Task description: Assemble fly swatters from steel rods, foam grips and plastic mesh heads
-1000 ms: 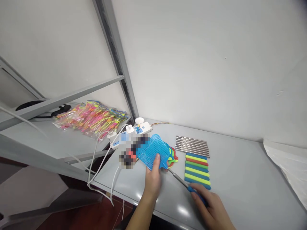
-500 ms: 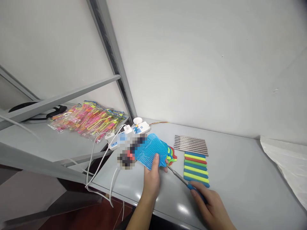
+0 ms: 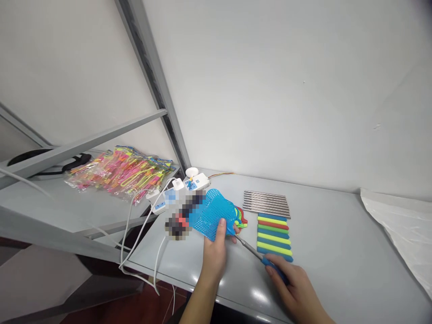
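Flyswatter head (image 3: 213,211), blue, sits pinched at six o'clock in the left hand (image 3: 214,256), thumb (image 3: 221,228) uppermost; the right hand (image 3: 293,281), at five, wraps a blue handle (image 3: 277,272). Gray tabletop (image 3: 337,252) meets white wall (image 3: 253,90) toward twelve.

Our left hand (image 3: 216,254) pinches, left thumb (image 3: 221,228) straight on top and fingertips (image 3: 234,240) tucked beneath, with the left forearm (image 3: 200,302) reaching forward. Our right hand (image 3: 290,282) (lower, nearer to us) curls in a grip, its index finger (image 3: 277,260) stretched toward the left.
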A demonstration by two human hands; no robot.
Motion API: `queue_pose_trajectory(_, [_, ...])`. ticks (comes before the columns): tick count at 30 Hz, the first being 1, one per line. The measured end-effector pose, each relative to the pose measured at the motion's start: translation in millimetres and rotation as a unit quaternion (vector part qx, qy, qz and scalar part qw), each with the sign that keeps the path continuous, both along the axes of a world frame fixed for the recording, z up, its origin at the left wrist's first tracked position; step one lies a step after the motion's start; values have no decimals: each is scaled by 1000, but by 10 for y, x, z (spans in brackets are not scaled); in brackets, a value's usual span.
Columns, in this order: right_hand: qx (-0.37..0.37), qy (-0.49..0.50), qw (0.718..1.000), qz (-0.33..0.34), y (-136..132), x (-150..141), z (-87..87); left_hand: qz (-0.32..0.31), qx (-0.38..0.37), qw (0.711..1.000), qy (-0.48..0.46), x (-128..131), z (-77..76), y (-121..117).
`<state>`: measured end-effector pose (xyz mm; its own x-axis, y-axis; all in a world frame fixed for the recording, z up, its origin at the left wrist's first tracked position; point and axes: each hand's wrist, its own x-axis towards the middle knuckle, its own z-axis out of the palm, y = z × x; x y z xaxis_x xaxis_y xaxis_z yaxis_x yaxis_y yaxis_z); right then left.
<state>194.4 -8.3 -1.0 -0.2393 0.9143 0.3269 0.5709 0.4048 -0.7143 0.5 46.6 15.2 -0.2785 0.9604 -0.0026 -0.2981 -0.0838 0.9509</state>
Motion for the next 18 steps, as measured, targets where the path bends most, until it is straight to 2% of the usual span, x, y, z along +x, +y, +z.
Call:
queue_pose_trajectory(5, [-1, 7, 1000, -9, -21, 18, -16, -72, 12, 997, 35, 19, 70, -24])
queue_pose_trajectory(11, [-3, 23, 1000, -12, -19, 26, -52, -80, 6, 995, 64, 81, 133, -37])
queue_pose_trajectory(15, [-45, 37, 998, -39, 4, 34, -41, -90, 13, 992, 85, 92, 117, -8])
queue_pose_trajectory(18, [-102, 71, 991, -51, 38, 18, 73, -93, 26, 991, 97, 91, 135, 27])
